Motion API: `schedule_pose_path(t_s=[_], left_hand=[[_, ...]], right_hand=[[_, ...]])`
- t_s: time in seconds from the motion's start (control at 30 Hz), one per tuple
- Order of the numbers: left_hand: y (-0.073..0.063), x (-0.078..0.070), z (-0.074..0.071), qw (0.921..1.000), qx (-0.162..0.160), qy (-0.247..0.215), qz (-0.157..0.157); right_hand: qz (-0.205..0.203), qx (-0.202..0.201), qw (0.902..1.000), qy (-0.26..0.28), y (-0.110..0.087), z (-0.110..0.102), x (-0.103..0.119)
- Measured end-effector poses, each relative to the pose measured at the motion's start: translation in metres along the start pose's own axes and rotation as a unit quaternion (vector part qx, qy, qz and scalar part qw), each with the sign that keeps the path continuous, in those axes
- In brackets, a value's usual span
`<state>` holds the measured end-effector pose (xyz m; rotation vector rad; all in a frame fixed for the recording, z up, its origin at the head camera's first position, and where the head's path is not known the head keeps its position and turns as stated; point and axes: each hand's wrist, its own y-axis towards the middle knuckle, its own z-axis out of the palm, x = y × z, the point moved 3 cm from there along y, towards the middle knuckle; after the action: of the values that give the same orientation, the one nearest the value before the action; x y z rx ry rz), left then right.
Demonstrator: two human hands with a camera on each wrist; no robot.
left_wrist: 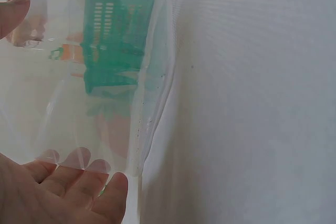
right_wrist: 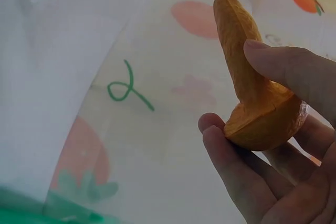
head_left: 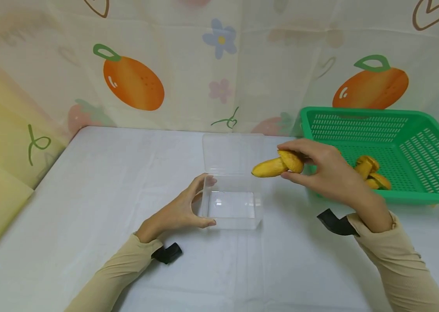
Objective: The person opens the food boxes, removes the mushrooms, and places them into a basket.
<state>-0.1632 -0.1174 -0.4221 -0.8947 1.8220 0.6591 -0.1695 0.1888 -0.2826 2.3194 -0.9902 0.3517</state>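
Note:
A yellow mushroom [head_left: 270, 167] is held by my right hand [head_left: 330, 173], between thumb and fingers, in the air right of a clear plastic box [head_left: 235, 223]. In the right wrist view the mushroom's stem [right_wrist: 236, 51] points up and its cap [right_wrist: 268, 127] lies against the fingers. The box stands on the table, its clear lid [head_left: 233, 151] folded back behind it. Around the box's left side my left hand [head_left: 176, 212] grips, thumb at the front corner and fingers at the back. Through the box wall [left_wrist: 58, 114], the left wrist view shows the fingertips.
At the right stands a green plastic basket [head_left: 385, 197] with several yellow mushrooms [head_left: 371, 173] in it, partly behind my right hand. A white cloth [head_left: 98, 186] covers the table. Behind hangs a printed fabric curtain [head_left: 188, 78] with fruit and flowers.

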Motion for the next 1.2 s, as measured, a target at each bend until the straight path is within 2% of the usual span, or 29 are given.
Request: schedule_pose_path(t_s=[0.27, 0.43, 0.7, 0.93, 1.2], left_hand=[[0.0, -0.001, 0.0, 1.0, 0.0, -0.001, 0.002], [-0.001, -0.001, 0.0, 1.0, 0.0, -0.002, -0.001], [-0.001, -0.003, 0.0, 0.9999, -0.002, -0.01, -0.004], [0.0, -0.002, 0.001, 0.9999, 0.001, -0.01, -0.003], [-0.001, -0.001, 0.0, 0.9999, 0.002, -0.016, -0.003]], right_hand=[[0.043, -0.044, 0.9981, 0.002, -0.011, -0.019, -0.017], [0.083, -0.061, 0.9947, -0.007, -0.02, -0.026, -0.033], [0.117, -0.099, 0.9882, 0.001, -0.031, -0.035, -0.051], [0.182, -0.122, 0.9757, 0.007, -0.045, -0.044, -0.076], [0.241, -0.116, 0.9634, -0.008, -0.059, -0.047, -0.1]])
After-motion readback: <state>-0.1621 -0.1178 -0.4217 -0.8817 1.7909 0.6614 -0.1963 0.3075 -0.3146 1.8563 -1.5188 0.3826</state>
